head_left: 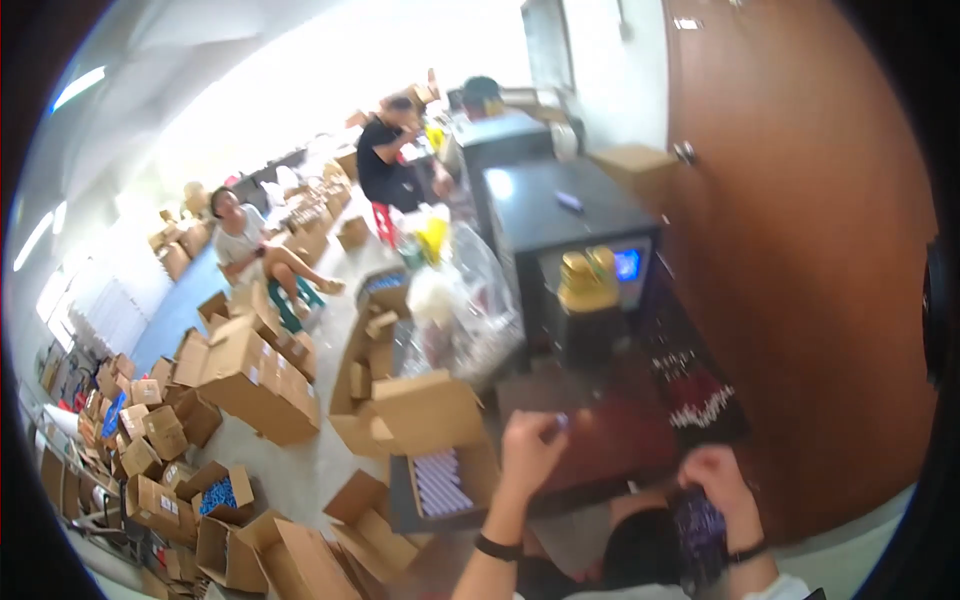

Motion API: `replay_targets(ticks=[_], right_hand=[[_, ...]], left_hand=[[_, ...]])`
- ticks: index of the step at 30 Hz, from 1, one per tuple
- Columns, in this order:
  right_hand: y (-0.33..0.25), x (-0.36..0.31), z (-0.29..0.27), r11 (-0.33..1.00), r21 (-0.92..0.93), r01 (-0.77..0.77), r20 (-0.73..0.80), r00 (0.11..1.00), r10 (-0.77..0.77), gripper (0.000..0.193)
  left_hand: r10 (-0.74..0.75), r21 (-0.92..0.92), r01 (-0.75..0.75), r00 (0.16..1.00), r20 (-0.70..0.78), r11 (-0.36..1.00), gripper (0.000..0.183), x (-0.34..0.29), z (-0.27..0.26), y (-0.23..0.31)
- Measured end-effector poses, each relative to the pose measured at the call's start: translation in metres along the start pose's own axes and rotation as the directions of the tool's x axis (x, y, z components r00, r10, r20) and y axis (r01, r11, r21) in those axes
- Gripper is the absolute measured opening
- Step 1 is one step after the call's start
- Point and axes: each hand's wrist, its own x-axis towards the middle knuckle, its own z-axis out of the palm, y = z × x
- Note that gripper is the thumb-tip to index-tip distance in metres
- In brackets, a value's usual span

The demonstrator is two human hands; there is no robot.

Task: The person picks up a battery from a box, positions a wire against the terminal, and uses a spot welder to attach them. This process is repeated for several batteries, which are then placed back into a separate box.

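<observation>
The left hand [530, 455] is pinching a small dark piece [561, 422] at its two o'clock, above the table [620, 425]; a steady wrist should help. At three o'clock, the right hand [722, 478] is hovering, its grip unclear.

My left hand [531, 452] is raised ahead, thumb and fingertips pinched together; my right hand [716, 476], lower and blurred, has its fingers curled. Both forearms [488, 565] angle up from below.

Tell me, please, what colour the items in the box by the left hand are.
The items look pale lavender, best in the head view.
</observation>
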Motion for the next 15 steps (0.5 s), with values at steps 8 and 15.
replay_targets(ticks=[8,15], right_hand=[[-0.041,0.127,0.027,0.989,0.002,0.145,0.104,0.984,-0.145,0.017],[-0.021,0.157,0.026,0.994,0.025,0.102,0.173,0.979,-0.105,0.014]], left_hand=[[-0.083,0.065,0.078,0.992,0.09,0.995,0.02,0.026,0.005,0.01],[-0.078,0.175,0.052,0.986,0.146,0.983,0.021,0.037,0.024,0.008]])
